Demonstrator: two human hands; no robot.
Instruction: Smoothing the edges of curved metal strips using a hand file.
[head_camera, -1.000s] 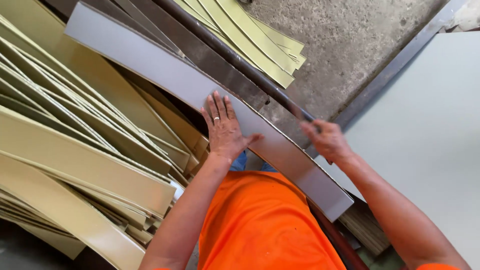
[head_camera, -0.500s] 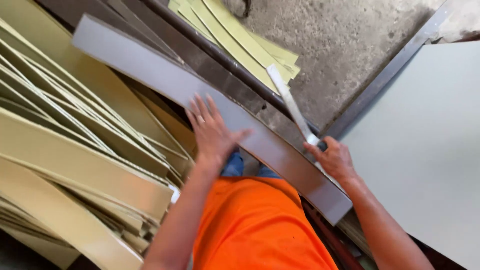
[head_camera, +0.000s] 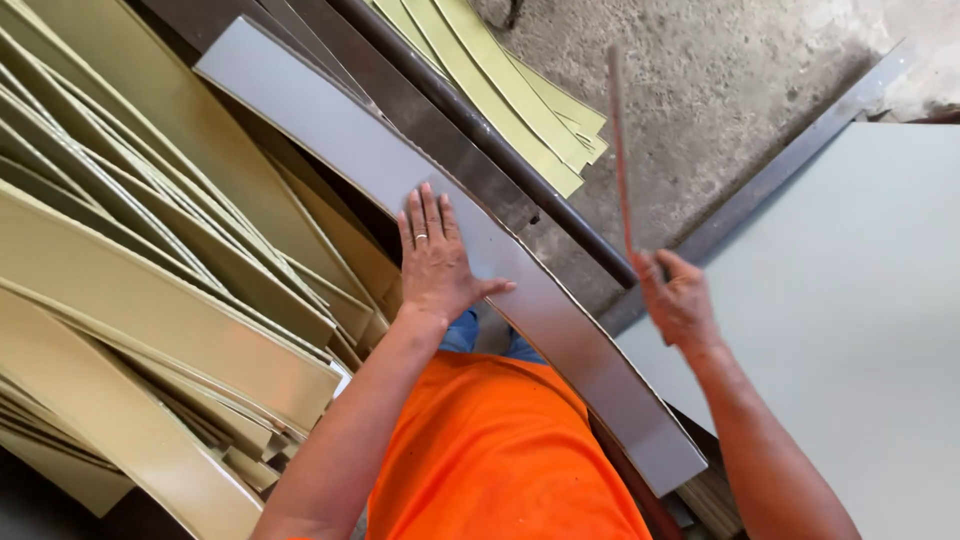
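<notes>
Left hand (head_camera: 435, 262) lies flat, fingers spread, palm pressing down on the long grey strip (head_camera: 420, 190); nothing is clasped, the hand only pins it. The strip runs both ways from under the palm: the near end passes above the orange shirt (head_camera: 500, 450) toward the lower right, the far end reaches up and left.

Right hand (head_camera: 680, 300), off to the right of the pinning palm, is closed around the lower end of a thin narrow sliver (head_camera: 618, 140) that stands nearly upright from the fist, blurred by motion.

Judgement: the pinning hand should keep even weight on the strip so it cannot slide while the sliver is lifted; keep the sliver's raw edge away from the forearm.

Left of the pinning hand: a loose heap of pale yellow strips (head_camera: 150, 300). Beyond the hands: a dark bar (head_camera: 480, 130), more yellow strips (head_camera: 500, 90), concrete floor (head_camera: 720, 80). Right of the fist: a large pale sheet (head_camera: 850, 320).
</notes>
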